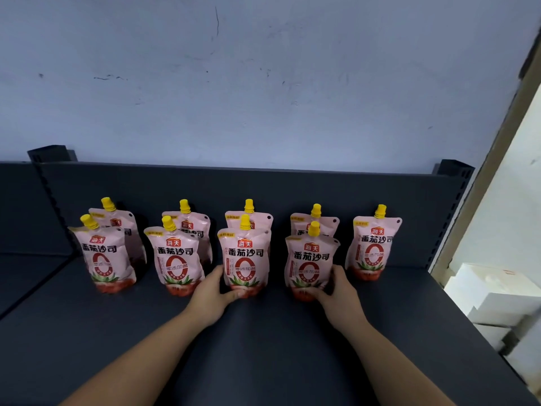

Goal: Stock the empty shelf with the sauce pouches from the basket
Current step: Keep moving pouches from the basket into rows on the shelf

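Several pink sauce pouches with yellow caps stand upright in two rows on the dark shelf (263, 347). My left hand (215, 294) grips the base of the third front-row pouch (245, 259). My right hand (336, 294) grips the base of the fourth front-row pouch (310, 265). Further right, a single pouch (371, 244) stands alone in the back row. The basket is not in view.
The shelf's dark back panel (263, 186) rises behind the pouches, with slotted uprights at both ends. A pale wall stands above it. White boxes (497, 303) lie beyond the shelf's right edge. A neighbouring shelf bay (23, 259) adjoins on the left.
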Demonstrator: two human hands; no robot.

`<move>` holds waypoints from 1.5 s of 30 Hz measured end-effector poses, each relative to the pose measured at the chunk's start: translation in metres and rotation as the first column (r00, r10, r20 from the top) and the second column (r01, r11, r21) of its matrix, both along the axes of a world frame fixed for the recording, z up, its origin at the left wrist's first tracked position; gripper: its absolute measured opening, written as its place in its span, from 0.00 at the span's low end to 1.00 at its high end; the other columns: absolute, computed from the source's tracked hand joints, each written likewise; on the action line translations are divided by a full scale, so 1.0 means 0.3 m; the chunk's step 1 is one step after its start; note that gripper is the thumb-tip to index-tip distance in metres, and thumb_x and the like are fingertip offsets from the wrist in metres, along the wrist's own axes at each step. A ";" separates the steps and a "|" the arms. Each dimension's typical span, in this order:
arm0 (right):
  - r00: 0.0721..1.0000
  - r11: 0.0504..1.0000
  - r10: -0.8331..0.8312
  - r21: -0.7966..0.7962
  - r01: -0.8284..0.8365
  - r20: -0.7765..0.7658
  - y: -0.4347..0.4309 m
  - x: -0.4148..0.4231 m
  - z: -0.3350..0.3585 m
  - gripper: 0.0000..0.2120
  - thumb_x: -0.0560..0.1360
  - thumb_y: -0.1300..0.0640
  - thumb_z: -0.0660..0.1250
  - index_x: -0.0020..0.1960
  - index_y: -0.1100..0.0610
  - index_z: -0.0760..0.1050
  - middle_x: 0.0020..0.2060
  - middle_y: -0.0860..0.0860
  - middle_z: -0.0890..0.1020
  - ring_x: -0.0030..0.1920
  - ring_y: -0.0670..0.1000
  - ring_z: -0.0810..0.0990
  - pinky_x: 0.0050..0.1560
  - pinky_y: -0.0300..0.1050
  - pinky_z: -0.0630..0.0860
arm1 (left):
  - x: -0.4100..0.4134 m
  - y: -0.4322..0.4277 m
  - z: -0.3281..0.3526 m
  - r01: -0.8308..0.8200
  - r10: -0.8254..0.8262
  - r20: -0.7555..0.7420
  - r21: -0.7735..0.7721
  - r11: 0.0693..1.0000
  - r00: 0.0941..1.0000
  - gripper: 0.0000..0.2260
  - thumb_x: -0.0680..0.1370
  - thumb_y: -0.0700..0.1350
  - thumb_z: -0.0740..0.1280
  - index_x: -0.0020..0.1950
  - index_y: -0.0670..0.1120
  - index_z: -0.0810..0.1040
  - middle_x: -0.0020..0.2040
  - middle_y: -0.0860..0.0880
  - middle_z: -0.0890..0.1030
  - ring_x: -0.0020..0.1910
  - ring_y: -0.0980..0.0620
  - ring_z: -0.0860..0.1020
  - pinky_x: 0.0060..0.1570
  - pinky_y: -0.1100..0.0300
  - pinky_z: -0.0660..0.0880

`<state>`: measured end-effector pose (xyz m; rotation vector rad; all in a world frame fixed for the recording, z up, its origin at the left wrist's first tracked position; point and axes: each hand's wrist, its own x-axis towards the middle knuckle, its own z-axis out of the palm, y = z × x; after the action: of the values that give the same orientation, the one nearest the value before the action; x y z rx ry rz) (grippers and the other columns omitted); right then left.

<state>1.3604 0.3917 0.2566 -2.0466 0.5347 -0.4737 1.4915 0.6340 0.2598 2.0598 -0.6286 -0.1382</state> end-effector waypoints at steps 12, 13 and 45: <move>0.996 0.999 0.050 -0.016 -0.051 -0.076 0.003 -0.017 0.027 0.26 0.77 0.58 0.69 0.71 0.51 0.62 0.67 0.49 0.76 0.66 0.47 0.74 0.61 0.38 0.69 | -0.008 -0.001 0.002 0.004 -0.004 0.009 0.049 0.999 1.000 0.29 0.75 0.42 0.74 0.73 0.45 0.65 0.69 0.48 0.75 0.68 0.53 0.72 0.65 0.63 0.68; 0.996 0.999 0.049 -0.017 -0.051 -0.078 0.004 -0.018 0.027 0.26 0.78 0.58 0.69 0.71 0.52 0.61 0.67 0.49 0.76 0.67 0.48 0.74 0.61 0.39 0.69 | -0.007 -0.002 0.001 0.002 -0.003 0.014 0.053 0.999 1.000 0.29 0.75 0.42 0.74 0.73 0.45 0.65 0.69 0.48 0.75 0.68 0.52 0.72 0.66 0.62 0.68; 0.810 0.600 -0.039 -0.662 -0.450 -0.585 0.716 0.014 0.251 0.30 0.76 0.36 0.61 0.71 0.52 0.63 0.67 0.54 0.73 0.65 0.58 0.74 0.57 0.53 0.74 | -0.096 0.864 0.153 -0.106 -0.009 0.207 0.534 0.839 0.978 0.28 0.76 0.57 0.69 0.72 0.51 0.66 0.67 0.49 0.71 0.65 0.51 0.72 0.61 0.61 0.69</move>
<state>1.3646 0.6064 0.3319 -3.1134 0.4186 0.1111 1.4627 0.8933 0.3057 2.6678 -0.7182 -0.0825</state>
